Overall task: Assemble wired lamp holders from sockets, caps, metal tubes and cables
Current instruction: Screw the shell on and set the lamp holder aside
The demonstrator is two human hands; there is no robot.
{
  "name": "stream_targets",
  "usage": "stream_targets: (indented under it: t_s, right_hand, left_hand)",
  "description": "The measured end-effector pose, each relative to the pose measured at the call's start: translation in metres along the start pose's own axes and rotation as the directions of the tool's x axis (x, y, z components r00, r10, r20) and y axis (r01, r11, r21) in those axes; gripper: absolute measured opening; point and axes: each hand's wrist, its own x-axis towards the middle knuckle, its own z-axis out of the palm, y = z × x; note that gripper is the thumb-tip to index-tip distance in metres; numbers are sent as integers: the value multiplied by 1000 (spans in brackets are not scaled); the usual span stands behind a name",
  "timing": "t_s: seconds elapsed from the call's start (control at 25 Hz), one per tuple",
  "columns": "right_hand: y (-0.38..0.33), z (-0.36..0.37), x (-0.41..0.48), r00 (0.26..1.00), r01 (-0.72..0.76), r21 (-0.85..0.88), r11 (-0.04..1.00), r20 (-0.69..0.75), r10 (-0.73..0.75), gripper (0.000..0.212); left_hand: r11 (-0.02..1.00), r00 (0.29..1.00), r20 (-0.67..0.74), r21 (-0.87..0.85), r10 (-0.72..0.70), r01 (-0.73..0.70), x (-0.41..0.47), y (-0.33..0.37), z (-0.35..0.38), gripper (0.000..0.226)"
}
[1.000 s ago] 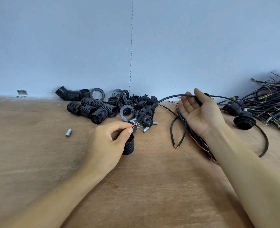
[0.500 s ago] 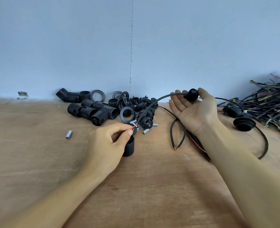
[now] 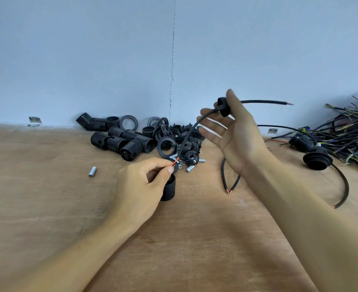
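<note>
My left hand [image 3: 144, 186] pinches the red stripped end of a black cable [image 3: 186, 138] between thumb and forefinger. Right under it a black threaded socket [image 3: 169, 189] stands upright on the wooden table [image 3: 47, 197]. My right hand [image 3: 235, 133] is raised above the table, palm toward me. Its thumb and forefinger pinch a black cap [image 3: 223, 106] that is threaded on the same cable. The cable arcs from the left hand up through the cap, and its far end points right in the air.
A pile of black sockets, rings and caps [image 3: 144, 138] lies against the wall. Short metal tubes [image 3: 92, 171] lie loose around it. At the right are an assembled lamp holder [image 3: 317, 161], a tangled cable bundle [image 3: 353, 131] and a loose cable [image 3: 228, 186].
My right hand has risen and turned with the cap, lifting the cable's far end off the table. The left hand has kept its pinch over the socket.
</note>
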Motion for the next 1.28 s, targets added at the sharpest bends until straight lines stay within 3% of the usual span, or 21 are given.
stream_targets:
  t_s: [0.28, 0.48, 0.68, 0.88, 1.0, 1.04, 1.12, 1.2, 1.28]
  right_hand:
    - [23, 16, -23, 977, 130, -464, 876, 210, -34, 42]
    - [45, 14, -36, 950, 222, -635, 739, 313, -17, 43]
    - [56, 8, -42, 952, 182, -698, 693, 301, 52, 50]
    - [61, 7, -41, 957, 228, -723, 652, 289, -15, 48]
    - [61, 6, -41, 966, 194, -692, 696, 257, -14, 41]
    - [61, 5, -40, 968, 184, -683, 707, 251, -9, 40]
    - [62, 5, -40, 969, 184, -689, 701, 245, -13, 45]
    - [62, 6, -39, 970, 188, -693, 696, 240, -22, 48]
    - [62, 5, -40, 970, 187, -693, 696, 241, -21, 48]
  left_hand:
    - [999, 1000, -3, -34, -5, 5, -1, 1, 0, 16]
    - [999, 1000, -9, -43, 24, -25, -1, 3, 0, 20]
    - [999, 999, 16, -37, 32, -31, -1, 2, -1, 18]
    - [998, 999, 43, -65, 10, -8, 1, 2, -6, 20]
    - [998, 978, 209, -54, -24, 36, 6, 4, -17, 21]
    - [999, 952, 306, -31, -20, 31, 9, 5, -23, 19]
    - [999, 884, 467, 31, -28, 16, 15, 7, -34, 37]
    - [982, 865, 499, 179, -46, -51, 20, 6, -41, 52]
    - [940, 885, 462, 322, -51, -114, 20, 4, -42, 50]
